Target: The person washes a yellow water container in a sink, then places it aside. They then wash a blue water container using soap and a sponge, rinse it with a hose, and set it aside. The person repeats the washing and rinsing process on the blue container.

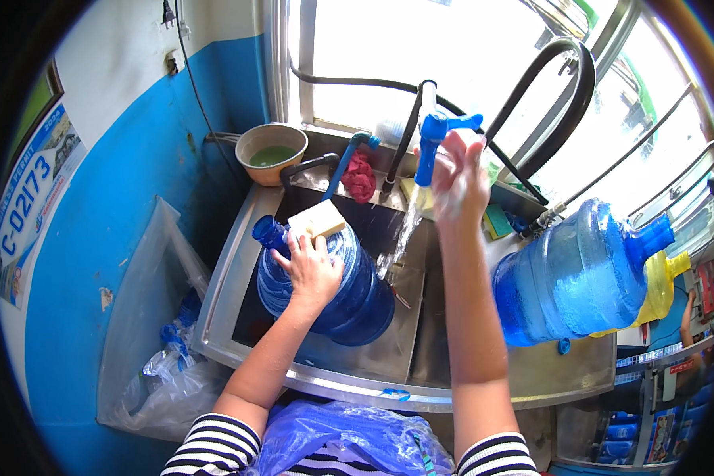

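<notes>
My left hand (313, 272) lies on the shoulder of a blue water jug (355, 305), its fingers on a cream sponge (317, 220). The jug leans in a steel sink (325, 373), its open neck toward the upper left. My right hand (460, 178) is raised beside a blue tap (432, 139), fingers stretched up just under the handle, wet and a little blurred. It holds nothing that I can see, and whether it touches the handle is unclear. A stream of water (408, 226) runs from the tap and falls beside the jug.
Another blue jug (567, 274) lies tilted on the right, with a yellow jug (658, 289) behind it. A bowl of greenish liquid (271, 155), a red cloth (359, 176) and a green-and-yellow sponge (497, 220) are on the back ledge. A clear plastic bag (155, 333) hangs left.
</notes>
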Demonstrator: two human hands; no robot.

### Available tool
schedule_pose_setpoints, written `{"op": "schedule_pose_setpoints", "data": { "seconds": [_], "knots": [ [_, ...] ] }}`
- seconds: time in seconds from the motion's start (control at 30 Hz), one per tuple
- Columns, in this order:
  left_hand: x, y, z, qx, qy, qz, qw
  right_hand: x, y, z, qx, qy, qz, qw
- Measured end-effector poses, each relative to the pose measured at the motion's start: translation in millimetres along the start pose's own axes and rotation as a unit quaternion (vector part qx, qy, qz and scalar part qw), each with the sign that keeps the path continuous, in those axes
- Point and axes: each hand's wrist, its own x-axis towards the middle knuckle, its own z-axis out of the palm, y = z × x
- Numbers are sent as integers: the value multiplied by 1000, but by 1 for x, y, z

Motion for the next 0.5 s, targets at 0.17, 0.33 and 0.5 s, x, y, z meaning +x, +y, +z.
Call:
{"op": "schedule_pose_setpoints", "data": {
  "seconds": [0.17, 0.33, 0.5],
  "knots": [
    [11, -14, -5, -61, 45, 58, 995, -95, 71, -58, 291, 49, 383, 875],
    [-17, -25, -30, -7, -59, 76, 995, -111, 75, -55, 384, 103, 333, 855],
    [-61, -35, -66, 39, -238, 86, 967, -96, 84, -59, 559, -112, 366, 736]
  ]
}}
